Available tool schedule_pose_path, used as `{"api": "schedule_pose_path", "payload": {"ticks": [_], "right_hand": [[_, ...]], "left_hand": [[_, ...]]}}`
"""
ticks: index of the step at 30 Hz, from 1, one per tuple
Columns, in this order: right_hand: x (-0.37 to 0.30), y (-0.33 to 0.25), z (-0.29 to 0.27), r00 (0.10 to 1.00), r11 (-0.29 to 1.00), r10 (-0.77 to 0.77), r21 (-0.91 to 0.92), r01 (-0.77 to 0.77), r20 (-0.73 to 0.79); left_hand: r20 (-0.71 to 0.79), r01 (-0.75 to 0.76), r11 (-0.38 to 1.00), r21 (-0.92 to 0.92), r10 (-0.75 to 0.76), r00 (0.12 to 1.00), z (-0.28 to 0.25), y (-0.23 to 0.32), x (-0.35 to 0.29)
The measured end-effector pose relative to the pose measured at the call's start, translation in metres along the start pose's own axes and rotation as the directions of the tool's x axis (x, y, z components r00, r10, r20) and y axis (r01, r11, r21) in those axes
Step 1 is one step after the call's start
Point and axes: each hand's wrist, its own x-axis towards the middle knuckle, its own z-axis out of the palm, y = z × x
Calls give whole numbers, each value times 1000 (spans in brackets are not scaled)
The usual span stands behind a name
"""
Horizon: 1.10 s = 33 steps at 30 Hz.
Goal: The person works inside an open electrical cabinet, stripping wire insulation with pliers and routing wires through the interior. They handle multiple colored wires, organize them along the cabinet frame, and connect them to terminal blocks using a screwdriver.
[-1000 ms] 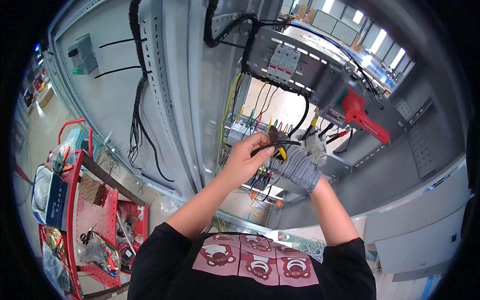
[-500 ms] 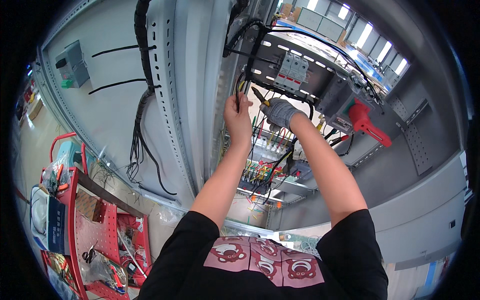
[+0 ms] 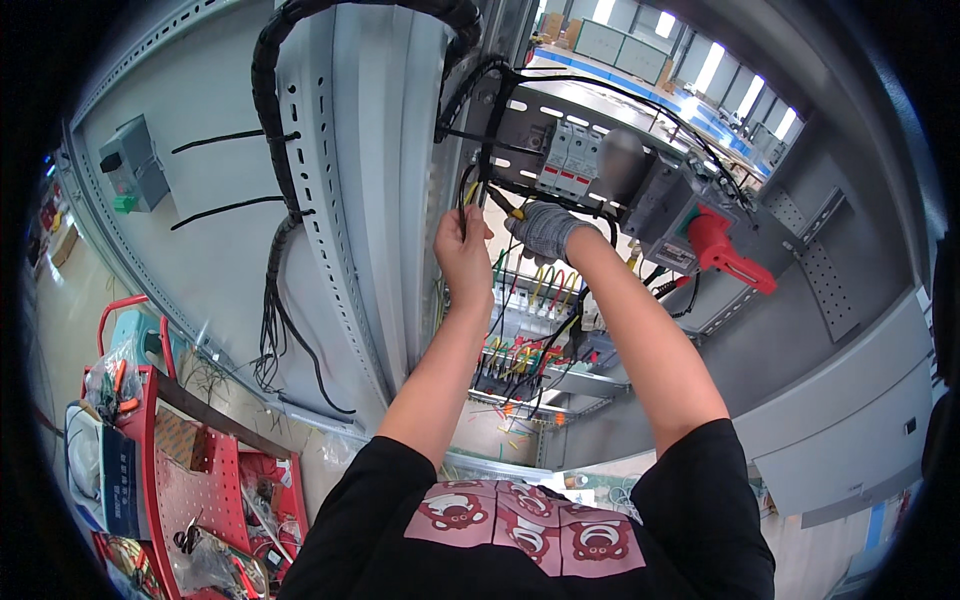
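Inside the grey metal cabinet, my bare left hand [image 3: 464,256] is closed around a few thin wires [image 3: 464,192], dark ones and a yellow one, just below a black-wrapped cable bundle [image 3: 496,125]. To its right, my right hand [image 3: 548,230] wears a grey knit glove and grips a pair of pliers [image 3: 504,204] with yellow on the handle. The dark jaws point up and left, close to the wires by my left fingertips. Whether they touch the wires I cannot tell.
White breakers [image 3: 568,158] sit on the slotted rail above my right hand. A red rotary handle [image 3: 730,252] juts out at the right. Terminals with coloured wires [image 3: 525,355] lie lower down. A thick black harness [image 3: 276,150] runs along the door; a red tool cart [image 3: 190,470] stands lower left.
The pliers and my right hand have moved left, bringing the jaws close to the wires at my left hand. The whole view has shifted slightly.
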Motion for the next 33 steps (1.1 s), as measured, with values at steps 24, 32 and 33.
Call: {"api": "schedule_pose_path", "payload": {"ticks": [24, 32, 33], "right_hand": [[27, 28, 13, 913, 957, -282, -148, 248, -295], [6, 5, 5, 995, 972, -80, 226, 64, 66], [16, 10, 4, 991, 987, -117, 120, 108, 66]], "left_hand": [[-24, -3, 999, 43, 4, 1000, 0, -8, -4], [-26, -103, 987, 127, 107, 994, -2, 5, 2], [-29, -53, 988, 145, 58, 998, -3, 5, 1]]}}
